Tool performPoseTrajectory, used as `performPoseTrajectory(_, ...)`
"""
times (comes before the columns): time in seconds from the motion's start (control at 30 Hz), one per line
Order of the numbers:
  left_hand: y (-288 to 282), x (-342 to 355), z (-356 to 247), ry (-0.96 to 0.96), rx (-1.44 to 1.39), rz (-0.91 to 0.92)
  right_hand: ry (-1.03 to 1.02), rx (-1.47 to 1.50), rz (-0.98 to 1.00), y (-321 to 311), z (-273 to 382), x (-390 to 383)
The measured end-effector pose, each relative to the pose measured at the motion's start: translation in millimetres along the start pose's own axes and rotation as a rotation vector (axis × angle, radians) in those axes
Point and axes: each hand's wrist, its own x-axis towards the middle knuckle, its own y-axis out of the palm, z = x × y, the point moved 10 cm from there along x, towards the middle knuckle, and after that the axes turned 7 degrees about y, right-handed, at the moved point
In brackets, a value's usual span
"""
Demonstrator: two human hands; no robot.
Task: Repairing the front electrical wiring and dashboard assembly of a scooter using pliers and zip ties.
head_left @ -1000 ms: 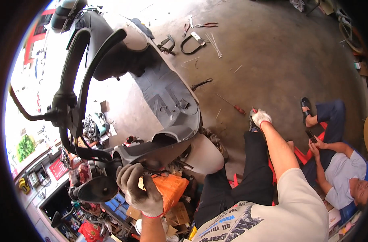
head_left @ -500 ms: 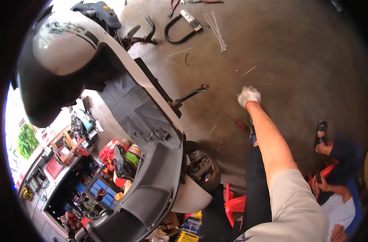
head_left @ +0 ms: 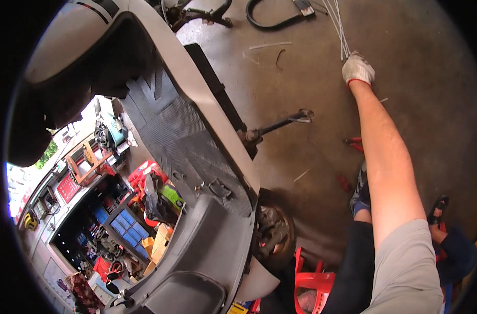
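Observation:
My right hand (head_left: 358, 69), in a white knitted glove with a red cuff, reaches down to the floor at upper right. Its fingers are curled together, the fingertips hidden under the glove. Just beside them lie the near ends of several thin white strips, like cable ties (head_left: 339, 26). Whether any strip is between the fingers cannot be made out. My left hand is out of view. A scooter (head_left: 207, 141) with a grey ribbed footboard leans across the left half, its side stand (head_left: 283, 125) pointing toward the open floor.
A black U-shaped lock (head_left: 262, 22) lies beyond the strips. Red-handled pliers (head_left: 355, 143) and a red screwdriver handle (head_left: 343, 181) are on the floor near my shoe (head_left: 360, 188). Red plastic stools (head_left: 317, 282) stand low centre; another person's foot (head_left: 435, 212) shows at right.
My right hand has reached farther out, from bare floor to the ends of the white strips. The view has shifted closer, and the pliers now show beside my forearm.

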Motion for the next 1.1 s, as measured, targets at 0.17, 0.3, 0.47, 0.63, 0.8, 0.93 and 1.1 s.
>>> performPoseTrajectory(0.17, -15.1, -5.5, 10.0, 0.007, -0.005, -0.017, 0.007, -0.030, 0.093, 12.4, -53.0, -58.2)
performPoseTrajectory(0.3, -29.6, -6.9, 18.0, 0.039, -0.041, -0.015, 0.053, 0.047, 0.138, 1.6, -83.5, -90.6)
performPoseTrajectory(0.47, -26.6, -5.4, 14.7, 0.048, -0.031, 0.017, 0.055, 0.081, -0.020, -28.7, -46.0, -59.7)
performPoseTrajectory(0.63, -12.0, -5.9, 8.9, -0.014, 0.011, -0.033, -0.049, -0.036, -0.024, -2.3, -14.9, -26.1)
performPoseTrajectory(0.8, -10.0, 0.2, 0.0, 0.054, 0.075, 0.046, -0.020, -0.037, 0.137, 39.2, -46.9, -58.2)
performPoseTrajectory(0.93, -29.9, -3.4, 19.0, 0.000, -0.012, -0.104, 0.013, 0.367, 0.185, 19.8, -98.1, -161.6)
performPoseTrajectory(1.1, -45.5, -3.5, 34.3, 0.171, -0.288, -0.015, 0.109, 1.543, 0.723, -52.5, -114.3, -347.8)
